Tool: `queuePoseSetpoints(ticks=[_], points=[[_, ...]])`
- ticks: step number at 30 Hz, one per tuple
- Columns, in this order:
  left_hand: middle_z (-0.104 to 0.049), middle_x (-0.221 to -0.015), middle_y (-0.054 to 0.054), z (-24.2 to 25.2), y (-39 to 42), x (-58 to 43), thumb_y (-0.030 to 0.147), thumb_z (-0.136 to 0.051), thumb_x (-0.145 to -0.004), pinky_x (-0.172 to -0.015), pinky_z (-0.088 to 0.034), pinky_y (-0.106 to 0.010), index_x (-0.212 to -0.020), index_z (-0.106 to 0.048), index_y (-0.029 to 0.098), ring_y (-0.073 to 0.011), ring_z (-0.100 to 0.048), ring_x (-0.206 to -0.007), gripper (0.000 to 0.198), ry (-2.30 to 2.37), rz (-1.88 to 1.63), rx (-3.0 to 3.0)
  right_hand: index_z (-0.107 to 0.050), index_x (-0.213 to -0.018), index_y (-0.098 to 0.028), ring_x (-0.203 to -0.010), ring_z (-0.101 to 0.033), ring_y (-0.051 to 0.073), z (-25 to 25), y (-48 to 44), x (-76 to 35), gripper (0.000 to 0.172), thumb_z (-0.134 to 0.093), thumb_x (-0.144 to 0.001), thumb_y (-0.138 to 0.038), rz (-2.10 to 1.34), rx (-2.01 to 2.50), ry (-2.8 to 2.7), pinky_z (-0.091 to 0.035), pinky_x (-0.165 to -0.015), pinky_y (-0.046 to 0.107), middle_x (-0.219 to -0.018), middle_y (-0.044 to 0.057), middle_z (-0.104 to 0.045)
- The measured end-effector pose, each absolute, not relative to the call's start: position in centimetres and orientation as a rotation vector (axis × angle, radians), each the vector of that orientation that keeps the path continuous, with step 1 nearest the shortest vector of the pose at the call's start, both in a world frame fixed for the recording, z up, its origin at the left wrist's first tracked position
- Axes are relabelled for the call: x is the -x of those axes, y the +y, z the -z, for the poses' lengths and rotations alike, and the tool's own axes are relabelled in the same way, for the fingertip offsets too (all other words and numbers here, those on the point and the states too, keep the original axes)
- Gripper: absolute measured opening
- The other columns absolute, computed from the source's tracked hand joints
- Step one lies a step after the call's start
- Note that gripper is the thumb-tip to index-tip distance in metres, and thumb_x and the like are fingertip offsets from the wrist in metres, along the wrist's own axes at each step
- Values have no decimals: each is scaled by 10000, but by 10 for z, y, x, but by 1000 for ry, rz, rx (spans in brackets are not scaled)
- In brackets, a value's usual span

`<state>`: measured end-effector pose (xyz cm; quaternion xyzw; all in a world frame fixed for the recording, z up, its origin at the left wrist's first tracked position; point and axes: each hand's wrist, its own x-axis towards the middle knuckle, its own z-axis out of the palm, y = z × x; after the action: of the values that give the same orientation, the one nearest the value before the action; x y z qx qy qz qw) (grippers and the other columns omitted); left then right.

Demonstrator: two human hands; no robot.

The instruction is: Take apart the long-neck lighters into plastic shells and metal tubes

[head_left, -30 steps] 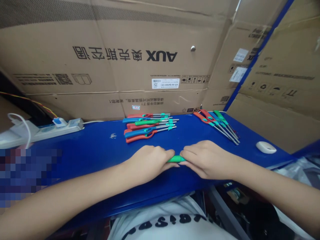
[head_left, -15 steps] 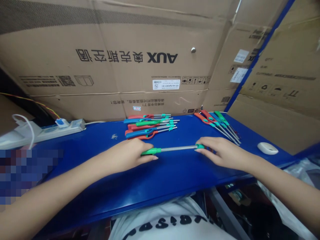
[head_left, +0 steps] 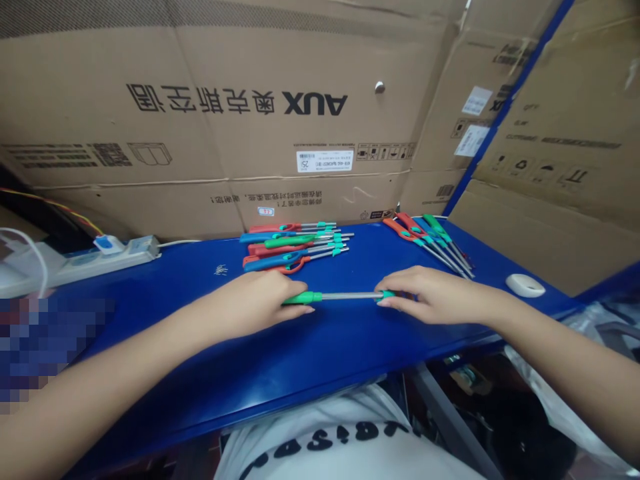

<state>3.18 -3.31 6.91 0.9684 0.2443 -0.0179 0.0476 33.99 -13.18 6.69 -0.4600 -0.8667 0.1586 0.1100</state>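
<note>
A long lighter (head_left: 340, 296) with a green handle and a thin metal rod lies across the blue table (head_left: 190, 287), held at both ends. My left hand (head_left: 265, 299) is closed around its green handle. My right hand (head_left: 425, 295) pinches the teal tip at the rod's far end. Behind them lies a pile of similar lighters (head_left: 293, 245) in red, blue and green. A second group of lighters (head_left: 430, 241) lies at the back right.
Large cardboard boxes (head_left: 240, 120) wall in the table at the back and right. A white power strip (head_left: 95, 257) with cables sits at the far left. A small white oval object (head_left: 525, 285) rests near the table's right edge.
The hands were together over a short green piece; they have drawn apart, and the lighter now shows stretched between them with its metal rod exposed.
</note>
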Motion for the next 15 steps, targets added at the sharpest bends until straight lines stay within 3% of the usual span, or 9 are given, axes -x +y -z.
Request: queuePoseSetpoints(ticks=[6, 10, 12, 14, 15], points=[[-625, -702, -13, -64, -37, -48, 491, -519, -1002, -542, -332, -266, -874, -640, 209, -171, -588, -605, 332, 668, 51, -2934, -707, -1031, -157, -822, -642, 175, -68, -126, -321, 282, -485, -1034, -330, -496, 1269, -2585, -453, -754, 283, -920, 74, -723], [-629, -750, -3, -68, -31, -59, 375, -663, -905, -545, -337, -248, -880, -606, 202, -161, -586, -638, 184, 678, 20, -2837, -711, -1110, -165, -840, -657, 188, -67, -120, -322, 328, -482, -1029, -385, -526, 1371, -2518, -478, -777, 308, -956, 80, -739], [-646, -799, 1, -72, -18, -59, 285, -691, -846, -577, -359, -238, -912, -613, 198, -154, -593, -680, 134, 664, -22, -2805, -615, -1338, -180, -975, -675, 204, -62, -111, -337, 454, -496, -1010, -470, -682, 1352, -2434, -508, -856, 328, -1158, 103, -724], [-662, -835, -3, -77, 1, -56, 292, -694, -820, -598, -370, -240, -995, -636, 195, -158, -592, -699, 209, 711, -50, -2803, -375, -1552, -210, -1171, -638, 224, -53, -96, -361, 641, -457, -1005, -535, -818, 1348, -2308, -515, -951, 359, -1407, 126, -606], [-672, -855, -10, -80, 12, -53, 336, -698, -817, -606, -376, -245, -1047, -642, 191, -165, -595, -706, 278, 766, -66, -2807, -320, -1573, -230, -1193, -632, 233, -48, -88, -376, 623, -362, -1032, -535, -774, 1424, -2211, -522, -959, 383, -1445, 130, -573]])
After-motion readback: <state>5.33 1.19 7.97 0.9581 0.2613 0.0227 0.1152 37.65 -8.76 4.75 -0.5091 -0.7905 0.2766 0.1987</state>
